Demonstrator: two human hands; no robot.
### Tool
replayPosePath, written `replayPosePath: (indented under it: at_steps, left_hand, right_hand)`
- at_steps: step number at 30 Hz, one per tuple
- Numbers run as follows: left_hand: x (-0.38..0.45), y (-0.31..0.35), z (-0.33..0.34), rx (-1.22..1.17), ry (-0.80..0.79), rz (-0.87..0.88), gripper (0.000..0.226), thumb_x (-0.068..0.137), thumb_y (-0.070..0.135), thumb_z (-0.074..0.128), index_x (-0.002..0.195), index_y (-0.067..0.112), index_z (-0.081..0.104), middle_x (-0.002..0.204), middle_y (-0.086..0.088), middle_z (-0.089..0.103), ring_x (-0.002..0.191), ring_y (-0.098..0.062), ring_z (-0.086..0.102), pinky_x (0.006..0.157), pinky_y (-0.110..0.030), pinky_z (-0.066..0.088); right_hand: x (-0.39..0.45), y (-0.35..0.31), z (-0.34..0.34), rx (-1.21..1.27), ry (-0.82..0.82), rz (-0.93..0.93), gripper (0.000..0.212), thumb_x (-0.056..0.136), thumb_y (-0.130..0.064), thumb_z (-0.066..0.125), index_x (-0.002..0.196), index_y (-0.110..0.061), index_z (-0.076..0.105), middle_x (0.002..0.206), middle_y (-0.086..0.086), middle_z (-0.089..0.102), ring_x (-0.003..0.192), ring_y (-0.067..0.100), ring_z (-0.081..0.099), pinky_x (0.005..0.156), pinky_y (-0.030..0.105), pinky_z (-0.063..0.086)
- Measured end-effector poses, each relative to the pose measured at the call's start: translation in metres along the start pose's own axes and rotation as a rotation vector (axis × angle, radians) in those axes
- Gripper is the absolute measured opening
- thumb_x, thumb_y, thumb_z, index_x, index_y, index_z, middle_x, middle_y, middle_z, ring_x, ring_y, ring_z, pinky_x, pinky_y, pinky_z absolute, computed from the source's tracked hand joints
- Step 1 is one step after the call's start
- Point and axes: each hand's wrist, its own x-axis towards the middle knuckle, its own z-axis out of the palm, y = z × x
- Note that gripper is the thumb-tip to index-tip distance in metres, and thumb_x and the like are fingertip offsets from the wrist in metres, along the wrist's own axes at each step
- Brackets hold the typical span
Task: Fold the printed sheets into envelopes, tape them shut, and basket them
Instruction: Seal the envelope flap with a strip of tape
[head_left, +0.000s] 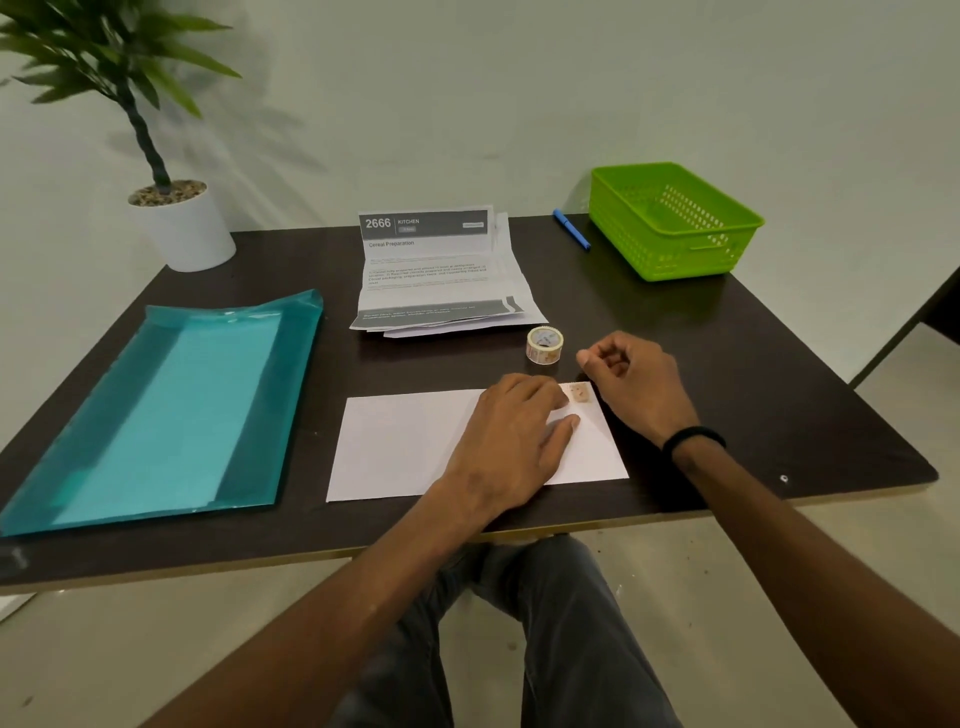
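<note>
The left hand (511, 436) lies flat with straight fingers on the folded white envelope (410, 444) near the front of the dark tabletop (727, 364). A small piece of tape (576, 392) sits on the envelope's far edge. The right hand (631, 382) hovers beside it, fingers curled, its grip holding nothing I can see. The tape roll (544, 344) stands just behind, the printed sheets (436, 275) farther back, the green basket (672, 218) at the far right.

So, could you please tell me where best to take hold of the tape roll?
Grip the tape roll across its outer rim from above: it lies flat, hole upward, clear on all sides, just left of the right hand.
</note>
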Motion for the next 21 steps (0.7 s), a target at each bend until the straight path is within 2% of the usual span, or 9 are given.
replayPosePath:
  at_steps: [2,5,9,12,15,17,19,21]
  left_hand:
    - [-0.001,-0.001,0.001,-0.027,0.034,-0.006,0.032,0.106,0.037,0.052,0.128,0.018,0.066,0.137,-0.002,0.062,0.127,-0.016,0.051,0.112,-0.033,0.042]
    - [-0.001,-0.002,0.0,-0.022,0.055,0.005,0.031,0.106,0.03,0.052,0.129,0.015,0.066,0.135,-0.004,0.064,0.124,-0.016,0.053,0.111,-0.032,0.044]
    - [-0.002,0.004,-0.006,0.016,0.03,-0.025,0.032,0.106,0.029,0.052,0.134,0.018,0.063,0.141,-0.001,0.061,0.129,-0.015,0.05,0.111,-0.027,0.039]
    - [0.003,-0.001,-0.02,0.035,-0.076,-0.032,0.033,0.106,0.029,0.051,0.136,0.023,0.062,0.147,0.001,0.057,0.136,-0.017,0.048,0.114,-0.031,0.037]
    - [0.002,-0.014,-0.045,0.091,-0.208,-0.056,0.054,0.102,0.054,0.051,0.15,0.029,0.048,0.16,-0.001,0.042,0.148,-0.023,0.034,0.122,-0.048,0.032]
    - [-0.006,-0.025,-0.07,0.122,-0.278,-0.184,0.077,0.093,0.073,0.051,0.157,0.034,0.035,0.167,-0.002,0.029,0.153,-0.027,0.025,0.122,-0.059,0.028]
    - [-0.016,-0.042,-0.094,0.179,-0.321,-0.351,0.096,0.082,0.082,0.054,0.161,0.034,0.027,0.168,-0.004,0.024,0.154,-0.032,0.022,0.121,-0.062,0.026]
    - [-0.026,-0.058,-0.112,0.183,-0.283,-0.519,0.104,0.078,0.083,0.058,0.161,0.029,0.026,0.167,-0.01,0.027,0.152,-0.036,0.026,0.119,-0.06,0.03]
  right_hand:
    - [-0.002,-0.002,-0.002,0.003,-0.03,-0.016,0.022,0.092,-0.045,0.074,0.094,-0.023,0.068,0.086,-0.009,0.069,0.079,0.006,0.062,0.072,0.02,0.051]
    - [-0.004,-0.002,0.0,-0.053,-0.063,-0.028,0.026,0.083,-0.041,0.085,0.095,-0.024,0.071,0.085,-0.008,0.068,0.075,0.007,0.06,0.073,0.025,0.055]
    - [-0.005,-0.007,0.001,-0.078,-0.009,-0.001,0.01,0.089,-0.029,0.08,0.089,-0.023,0.072,0.079,-0.007,0.069,0.072,0.008,0.063,0.082,0.036,0.061]
    - [-0.008,-0.009,-0.001,-0.082,0.001,-0.009,0.004,0.095,-0.023,0.073,0.092,-0.019,0.073,0.079,-0.007,0.067,0.071,0.007,0.06,0.085,0.039,0.06]
    - [-0.011,-0.009,-0.006,-0.084,0.009,-0.028,0.011,0.099,-0.027,0.066,0.095,-0.019,0.072,0.088,-0.002,0.07,0.079,0.012,0.061,0.083,0.035,0.056]
    - [-0.012,-0.008,-0.01,-0.069,-0.043,-0.037,0.015,0.1,-0.033,0.065,0.099,-0.02,0.072,0.096,0.0,0.071,0.081,0.011,0.06,0.079,0.028,0.049]
    - [-0.013,-0.006,-0.013,-0.046,-0.111,-0.06,0.018,0.094,-0.039,0.073,0.099,-0.021,0.073,0.097,-0.001,0.069,0.081,0.009,0.059,0.075,0.023,0.048]
    - [-0.014,-0.005,-0.018,-0.043,-0.185,-0.087,0.025,0.086,-0.043,0.081,0.102,-0.024,0.074,0.096,-0.008,0.064,0.082,0.008,0.058,0.071,0.019,0.047]
